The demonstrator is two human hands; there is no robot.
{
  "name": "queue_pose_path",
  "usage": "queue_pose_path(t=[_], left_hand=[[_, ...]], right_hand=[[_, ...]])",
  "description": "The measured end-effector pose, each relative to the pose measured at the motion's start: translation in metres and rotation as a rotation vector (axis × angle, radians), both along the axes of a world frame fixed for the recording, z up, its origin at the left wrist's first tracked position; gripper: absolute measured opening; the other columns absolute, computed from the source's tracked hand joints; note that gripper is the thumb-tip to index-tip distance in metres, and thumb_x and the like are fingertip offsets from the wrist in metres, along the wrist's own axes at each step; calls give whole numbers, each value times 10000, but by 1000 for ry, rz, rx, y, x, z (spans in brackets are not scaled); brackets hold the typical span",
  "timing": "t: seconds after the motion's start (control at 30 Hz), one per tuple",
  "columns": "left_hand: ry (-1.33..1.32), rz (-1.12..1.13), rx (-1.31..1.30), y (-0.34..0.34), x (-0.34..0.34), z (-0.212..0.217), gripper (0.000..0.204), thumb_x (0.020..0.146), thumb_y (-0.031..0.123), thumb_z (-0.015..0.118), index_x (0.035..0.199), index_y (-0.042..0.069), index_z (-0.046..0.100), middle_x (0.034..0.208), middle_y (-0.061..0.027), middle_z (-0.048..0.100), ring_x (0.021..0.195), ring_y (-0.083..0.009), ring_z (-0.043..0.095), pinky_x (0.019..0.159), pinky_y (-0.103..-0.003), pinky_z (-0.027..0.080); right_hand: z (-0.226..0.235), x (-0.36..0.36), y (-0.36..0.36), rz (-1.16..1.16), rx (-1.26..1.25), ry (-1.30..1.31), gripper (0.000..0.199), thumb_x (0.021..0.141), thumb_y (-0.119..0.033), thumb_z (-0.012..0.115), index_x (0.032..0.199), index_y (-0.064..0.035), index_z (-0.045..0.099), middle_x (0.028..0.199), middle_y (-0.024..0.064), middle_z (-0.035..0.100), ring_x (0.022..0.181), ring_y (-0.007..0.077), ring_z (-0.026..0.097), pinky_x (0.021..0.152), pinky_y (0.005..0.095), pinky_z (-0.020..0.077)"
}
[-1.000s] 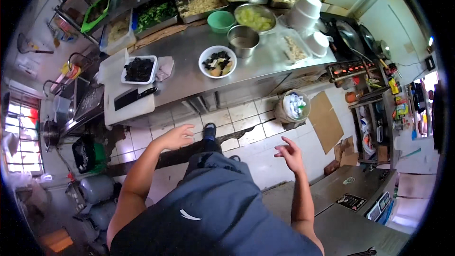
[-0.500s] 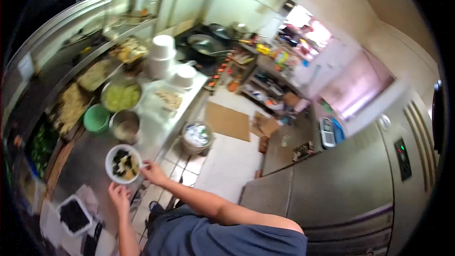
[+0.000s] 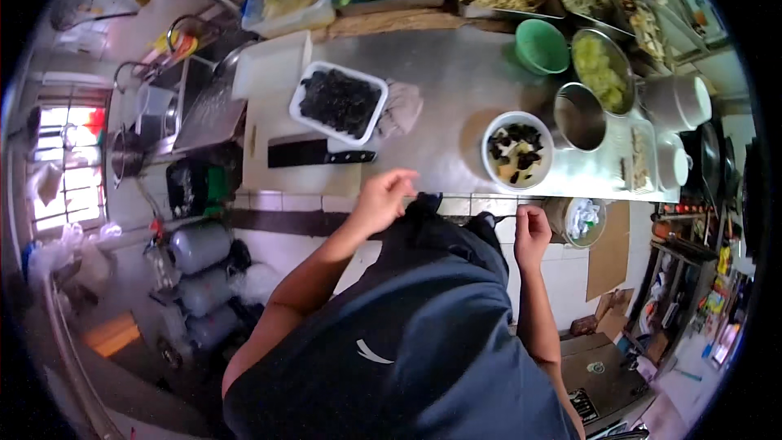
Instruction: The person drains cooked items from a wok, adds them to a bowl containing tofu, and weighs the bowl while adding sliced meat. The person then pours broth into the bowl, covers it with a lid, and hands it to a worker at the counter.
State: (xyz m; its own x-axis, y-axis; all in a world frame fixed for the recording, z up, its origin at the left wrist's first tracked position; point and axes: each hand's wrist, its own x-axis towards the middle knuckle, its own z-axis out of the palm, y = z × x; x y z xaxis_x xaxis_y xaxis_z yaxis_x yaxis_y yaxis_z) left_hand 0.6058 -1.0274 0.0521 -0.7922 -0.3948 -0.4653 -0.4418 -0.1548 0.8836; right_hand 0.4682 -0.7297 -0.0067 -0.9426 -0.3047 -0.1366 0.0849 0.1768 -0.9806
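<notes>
Hands (image 3: 383, 200) now off white bowl (image 3: 517, 151)

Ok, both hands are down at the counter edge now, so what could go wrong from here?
The cleaver lies on the white cutting board close to the left hand, its black handle pointing that way; a blind reach might meet the blade. The white bowl of mixed food sits close to the counter's front edge, above the right hand, so a careless upward move could knock it off.
</notes>
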Motion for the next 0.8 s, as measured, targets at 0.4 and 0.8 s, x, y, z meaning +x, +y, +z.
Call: queue_pose_path(t=[0.4, 0.8], left_hand=[[-110, -156, -1296, -120, -34, 9, 231, 832, 222, 707, 1043, 131, 690, 959, -88, 641, 835, -301, 657, 696, -410, 526], [122, 184, -883, -150, -28, -5, 69, 834, 91, 684, 838, 22, 681, 809, -109, 706, 716, -217, 681, 637, -340, 524]], right_hand=[[58, 0, -54, 467, 184, 393, 219, 802, -100, 778, 980, -19, 680, 772, 72, 590, 578, 150, 549, 539, 271, 449], [54, 25, -22, 287, 175, 312, 193, 822, -18, 745, 994, -4, 662, 844, 75, 611, 637, 125, 557, 559, 247, 454]])
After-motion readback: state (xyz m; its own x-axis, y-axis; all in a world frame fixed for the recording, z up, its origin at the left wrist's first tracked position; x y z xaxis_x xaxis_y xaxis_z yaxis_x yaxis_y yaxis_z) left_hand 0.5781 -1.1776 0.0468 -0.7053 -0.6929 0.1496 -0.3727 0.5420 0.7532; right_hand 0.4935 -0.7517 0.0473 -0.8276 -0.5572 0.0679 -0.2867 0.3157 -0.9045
